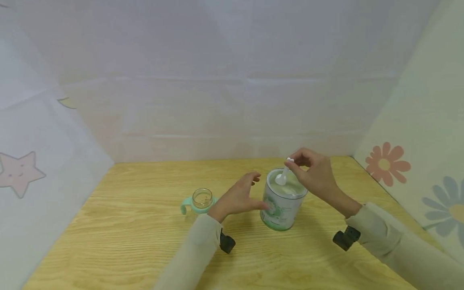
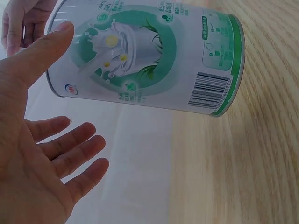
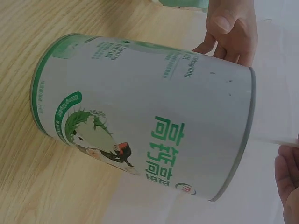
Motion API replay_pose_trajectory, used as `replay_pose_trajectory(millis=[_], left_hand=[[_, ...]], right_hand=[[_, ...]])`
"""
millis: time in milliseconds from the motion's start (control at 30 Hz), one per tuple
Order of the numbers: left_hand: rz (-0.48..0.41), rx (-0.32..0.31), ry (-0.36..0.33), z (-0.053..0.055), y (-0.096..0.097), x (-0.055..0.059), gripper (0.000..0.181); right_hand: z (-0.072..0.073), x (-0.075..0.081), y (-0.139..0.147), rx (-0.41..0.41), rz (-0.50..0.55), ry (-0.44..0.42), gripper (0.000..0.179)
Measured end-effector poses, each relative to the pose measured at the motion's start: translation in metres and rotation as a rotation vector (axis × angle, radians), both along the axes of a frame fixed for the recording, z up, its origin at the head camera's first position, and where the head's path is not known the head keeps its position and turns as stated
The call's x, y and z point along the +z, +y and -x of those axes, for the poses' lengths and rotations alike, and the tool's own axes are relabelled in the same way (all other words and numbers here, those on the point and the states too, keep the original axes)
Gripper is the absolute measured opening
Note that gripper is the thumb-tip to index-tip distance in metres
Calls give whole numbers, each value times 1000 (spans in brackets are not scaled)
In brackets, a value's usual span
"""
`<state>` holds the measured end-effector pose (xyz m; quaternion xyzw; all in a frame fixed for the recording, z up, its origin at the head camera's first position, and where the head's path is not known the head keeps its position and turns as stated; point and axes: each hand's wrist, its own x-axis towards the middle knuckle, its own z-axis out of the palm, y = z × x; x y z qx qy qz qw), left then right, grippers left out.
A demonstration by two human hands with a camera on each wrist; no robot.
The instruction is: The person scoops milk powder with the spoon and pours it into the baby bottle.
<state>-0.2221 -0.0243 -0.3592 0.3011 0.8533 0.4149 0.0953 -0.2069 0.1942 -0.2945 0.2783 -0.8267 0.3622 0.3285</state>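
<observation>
A white and green milk powder tin point(image 1: 280, 211) stands upright on the table with its top open and pale powder inside. Over that opening my right hand point(image 1: 317, 173) pinches the handle of a white scoop point(image 1: 281, 178), whose bowl hangs at the powder. My left hand point(image 1: 239, 197) is at the tin's left side, fingers spread and thumb toward the wall. In the left wrist view the thumb point(image 2: 51, 44) overlaps the tin near its rim; whether it touches, I cannot tell. The right wrist view shows the tin's front label point(image 3: 163, 149) and little of the right hand.
Left of my left hand stands a clear bottle point(image 1: 202, 198) without a lid, with a mint-green collar and handle point(image 1: 185, 204); the left forearm partly hides it. The wooden table point(image 1: 137, 233) is bordered by pale cloth walls point(image 1: 232, 104) at the back and both sides.
</observation>
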Motion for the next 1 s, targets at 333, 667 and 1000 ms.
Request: replay_pose_trajectory(millis=[333,667,1000], left_hand=[[-36,6,-32,0,11,-11,96],[-42,-23,39,-2,19,-18,92],[-81,-11,3,-4,24,-22,97]], right_hand=[[2,-12,0,-17,-20,-34,12],[2,-20,-7,-97,-43,-98,9],[0,-24,-12,-136,-34,-219,7]])
